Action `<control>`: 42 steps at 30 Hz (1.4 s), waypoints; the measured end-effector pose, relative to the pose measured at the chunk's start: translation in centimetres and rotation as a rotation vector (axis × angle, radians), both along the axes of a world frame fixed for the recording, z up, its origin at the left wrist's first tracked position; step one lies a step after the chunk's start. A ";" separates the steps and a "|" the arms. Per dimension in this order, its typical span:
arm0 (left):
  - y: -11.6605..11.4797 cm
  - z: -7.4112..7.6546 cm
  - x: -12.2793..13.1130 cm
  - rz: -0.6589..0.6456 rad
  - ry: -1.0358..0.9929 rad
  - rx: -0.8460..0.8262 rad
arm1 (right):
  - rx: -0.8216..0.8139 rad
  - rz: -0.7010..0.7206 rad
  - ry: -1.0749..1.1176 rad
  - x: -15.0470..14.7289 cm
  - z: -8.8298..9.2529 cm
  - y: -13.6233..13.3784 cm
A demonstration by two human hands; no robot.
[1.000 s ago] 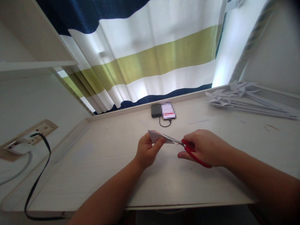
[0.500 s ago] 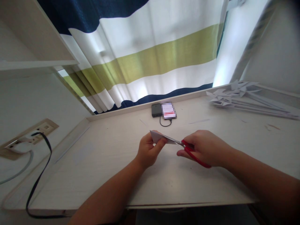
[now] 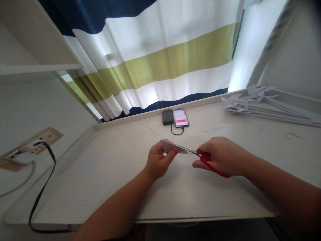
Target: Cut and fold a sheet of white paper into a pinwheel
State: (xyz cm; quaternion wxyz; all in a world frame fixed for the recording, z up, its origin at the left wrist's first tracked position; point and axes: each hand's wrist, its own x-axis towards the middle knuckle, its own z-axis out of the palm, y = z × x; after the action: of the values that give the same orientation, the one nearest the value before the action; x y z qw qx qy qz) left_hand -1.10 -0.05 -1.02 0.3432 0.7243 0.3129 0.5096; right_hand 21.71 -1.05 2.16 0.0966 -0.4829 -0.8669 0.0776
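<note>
Between the thumb and fingers of my left hand point(image 3: 159, 160) is a small folded piece of white paper point(image 3: 166, 146), its pointed end sticking up to the left. My right hand point(image 3: 220, 155) grips red-handled scissors point(image 3: 213, 167), with the fingers and thumb at the loops. The scissor blades reach left to the paper's upper edge, close to my left thumb. How far the blades are parted is hard to make out. Both hands are held above the white desk point(image 3: 175, 197).
Behind my hands lie a black power bank point(image 3: 168, 117), a blurred-out phone point(image 3: 180, 118) and a short cable point(image 3: 177, 134). Several folded paper stars on sticks point(image 3: 250, 102) rest at the back right. Paper scraps point(image 3: 214, 129) dot the desk. A black cord point(image 3: 41, 187) hangs at the left.
My right hand and the scissors have shifted slightly right and up, drawing the blades back along the paper. My left hand and the paper stay nearly still.
</note>
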 end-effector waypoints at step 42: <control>-0.1 -0.3 0.0 -0.025 0.001 -0.048 | -0.051 -0.008 0.015 -0.8 -0.5 0.4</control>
State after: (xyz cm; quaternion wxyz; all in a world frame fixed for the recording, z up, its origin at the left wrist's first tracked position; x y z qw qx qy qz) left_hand -1.07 -0.11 -1.30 0.3665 0.7201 0.3161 0.4973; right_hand 20.95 -0.67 1.62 0.0910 -0.4881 -0.8619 0.1028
